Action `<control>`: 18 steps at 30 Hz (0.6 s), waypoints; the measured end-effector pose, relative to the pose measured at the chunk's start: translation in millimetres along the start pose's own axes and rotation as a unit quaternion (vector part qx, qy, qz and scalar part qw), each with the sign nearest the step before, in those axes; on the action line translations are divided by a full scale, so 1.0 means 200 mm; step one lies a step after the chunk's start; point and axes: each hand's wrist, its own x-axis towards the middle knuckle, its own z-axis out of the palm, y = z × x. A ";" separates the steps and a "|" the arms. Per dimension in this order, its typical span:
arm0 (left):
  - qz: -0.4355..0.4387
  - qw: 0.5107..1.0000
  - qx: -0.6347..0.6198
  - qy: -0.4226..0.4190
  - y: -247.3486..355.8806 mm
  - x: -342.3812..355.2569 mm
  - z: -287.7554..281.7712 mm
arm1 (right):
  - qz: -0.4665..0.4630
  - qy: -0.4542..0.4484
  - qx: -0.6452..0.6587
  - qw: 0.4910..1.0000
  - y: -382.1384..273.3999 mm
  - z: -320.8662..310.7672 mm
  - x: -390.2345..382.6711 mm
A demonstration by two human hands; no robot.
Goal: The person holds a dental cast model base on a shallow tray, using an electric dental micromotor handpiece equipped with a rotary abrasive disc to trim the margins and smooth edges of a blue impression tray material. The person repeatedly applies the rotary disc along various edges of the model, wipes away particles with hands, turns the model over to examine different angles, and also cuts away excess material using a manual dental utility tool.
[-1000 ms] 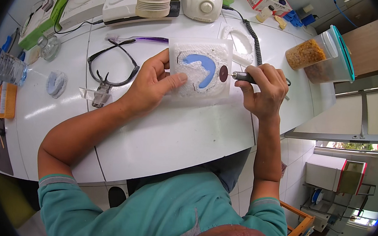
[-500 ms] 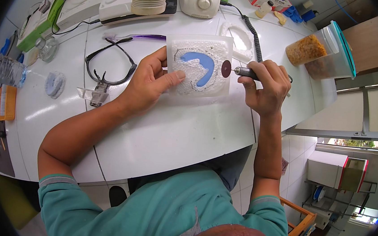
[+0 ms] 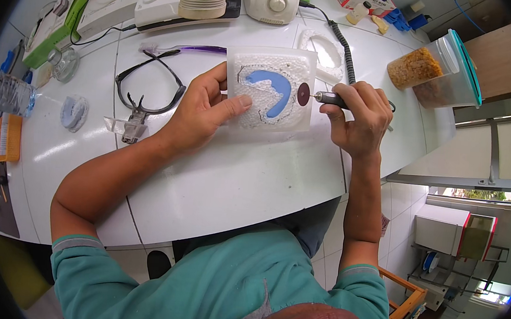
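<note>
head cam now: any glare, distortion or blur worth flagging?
Head view: glare streaks on the white tabletop, left of the left forearm; head view: black vignette round the rim, the tabletop's front edge bowed, probably by the fisheye; head view: no obvious motion blur on the dark red cutting disc or translucent square sheet.

Cutting disc [image 3: 304,94]: shifted slightly toward 9 o'clock since half a second ago, farther over the clear thermoformed sheet [image 3: 269,89].
Right hand [image 3: 362,117], rotary handpiece [image 3: 333,99]: slightly nearer 1 o'clock in view than a second ago.
</note>
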 end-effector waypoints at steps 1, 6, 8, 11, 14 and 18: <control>0.001 1.000 0.000 0.000 0.00 0.00 0.00 | 0.001 -0.002 0.000 1.000 0.00 0.00 0.00; 0.001 1.000 0.004 -0.003 0.00 0.00 0.00 | -0.003 0.001 0.003 1.000 0.00 0.00 0.00; 0.001 1.000 0.004 -0.005 0.00 0.00 0.00 | -0.004 -0.001 0.003 1.000 0.00 0.00 0.00; 0.003 1.000 0.005 -0.007 0.00 0.00 0.00 | -0.001 -0.005 0.002 1.000 0.00 0.00 0.00; -0.002 1.000 0.001 0.000 0.01 0.00 0.01 | -0.001 -0.006 0.002 1.000 0.00 0.00 0.00; -0.001 1.000 0.010 -0.003 0.00 0.00 0.00 | -0.008 0.000 0.000 1.000 0.01 0.01 -0.01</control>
